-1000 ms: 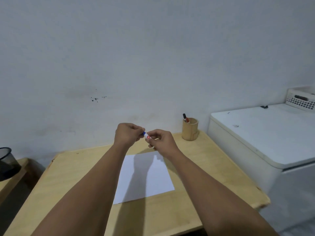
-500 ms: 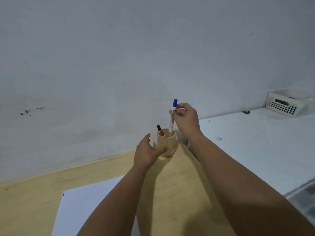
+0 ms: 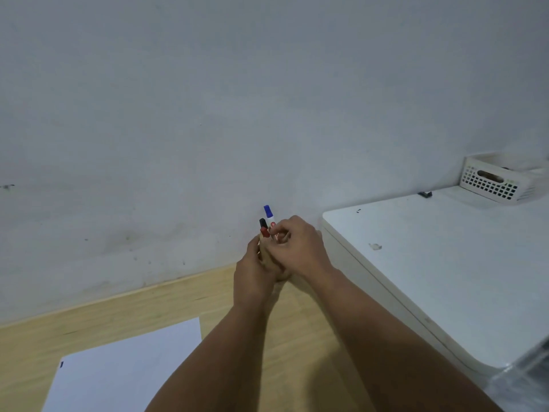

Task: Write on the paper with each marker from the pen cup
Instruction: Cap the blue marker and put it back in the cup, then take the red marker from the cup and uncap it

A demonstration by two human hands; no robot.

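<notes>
The wooden pen cup [image 3: 265,257] stands at the back of the desk by the wall, mostly hidden by both hands. My left hand [image 3: 252,273] wraps its left side. My right hand [image 3: 298,248] is over the cup's top, fingers closed around the blue-capped marker [image 3: 269,217], which stands upright in the cup. A black-capped marker [image 3: 262,223] and a red-capped marker [image 3: 265,232] stick out beside it. The white paper [image 3: 124,373] lies at the lower left with a small blue mark [image 3: 61,364] near its left corner.
The light wooden desk [image 3: 297,352] meets a grey wall behind. A white appliance [image 3: 445,263] stands right of the desk, close to the cup. On it sit a white perforated basket [image 3: 494,181] and a small dark object [image 3: 425,194].
My right hand carried the capped blue marker from over the paper to the cup and lowered it in. My left hand closed onto the cup's side. The view moved right.
</notes>
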